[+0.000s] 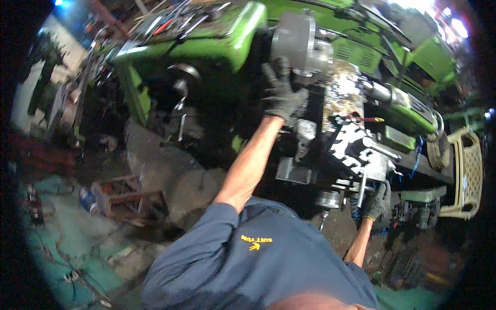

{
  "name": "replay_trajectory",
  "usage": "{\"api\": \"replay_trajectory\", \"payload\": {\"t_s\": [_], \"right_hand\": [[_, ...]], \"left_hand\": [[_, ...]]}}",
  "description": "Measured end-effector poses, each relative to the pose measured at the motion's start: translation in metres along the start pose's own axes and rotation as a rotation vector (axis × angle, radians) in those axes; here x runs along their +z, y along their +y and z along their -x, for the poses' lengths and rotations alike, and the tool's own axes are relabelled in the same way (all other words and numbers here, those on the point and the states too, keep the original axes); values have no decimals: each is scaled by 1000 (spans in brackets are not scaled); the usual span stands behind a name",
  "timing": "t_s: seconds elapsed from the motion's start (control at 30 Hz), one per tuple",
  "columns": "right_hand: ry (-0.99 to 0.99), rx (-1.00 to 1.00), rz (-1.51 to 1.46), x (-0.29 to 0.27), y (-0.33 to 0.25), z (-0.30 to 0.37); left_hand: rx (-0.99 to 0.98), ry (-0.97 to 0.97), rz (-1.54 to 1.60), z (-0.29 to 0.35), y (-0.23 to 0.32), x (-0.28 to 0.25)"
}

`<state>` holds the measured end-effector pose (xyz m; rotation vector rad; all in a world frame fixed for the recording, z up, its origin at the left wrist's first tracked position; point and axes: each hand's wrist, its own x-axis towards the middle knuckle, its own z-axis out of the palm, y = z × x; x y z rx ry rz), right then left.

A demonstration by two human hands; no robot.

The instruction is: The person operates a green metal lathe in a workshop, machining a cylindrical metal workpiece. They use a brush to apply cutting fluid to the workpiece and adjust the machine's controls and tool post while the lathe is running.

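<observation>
My left hand (283, 98), in a dark grey glove, reaches out with its fingers spread. It holds nothing and lies just below and left of a large round metal lathe chuck (293, 42); I cannot tell if it touches anything. My right hand (377, 205), also gloved, is low at the right, beside the lathe's carriage. A silver lever (362, 190) stands just left of its fingers, and a black coiled hose (355, 211) runs nearby. Dark blur hides what its lower fingers touch. On the carriage sits a tool post (356, 147) with a long-handled wrench (381, 149).
The green lathe headstock (191, 54) carries loose tools (173, 20) on top. Metal chips (341, 88) cover the bed before the tailstock (413, 111). A beige plastic chair (467, 173) stands at right, a rusty metal stool frame (126, 199) at left. A red-and-yellow-handled tool (369, 119) lies near the carriage.
</observation>
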<state>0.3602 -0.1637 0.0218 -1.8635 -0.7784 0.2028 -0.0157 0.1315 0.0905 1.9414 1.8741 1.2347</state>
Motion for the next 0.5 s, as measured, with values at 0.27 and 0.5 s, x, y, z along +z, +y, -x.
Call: {"api": "replay_trajectory", "payload": {"t_s": [0.27,0.5], "right_hand": [[-282,-74,495,23,33,-6],[-359,134,230,51,69,-22]], "left_hand": [[148,-172,-64,4,-10,-49],[333,-263,-153,34,-172,-105]]}}
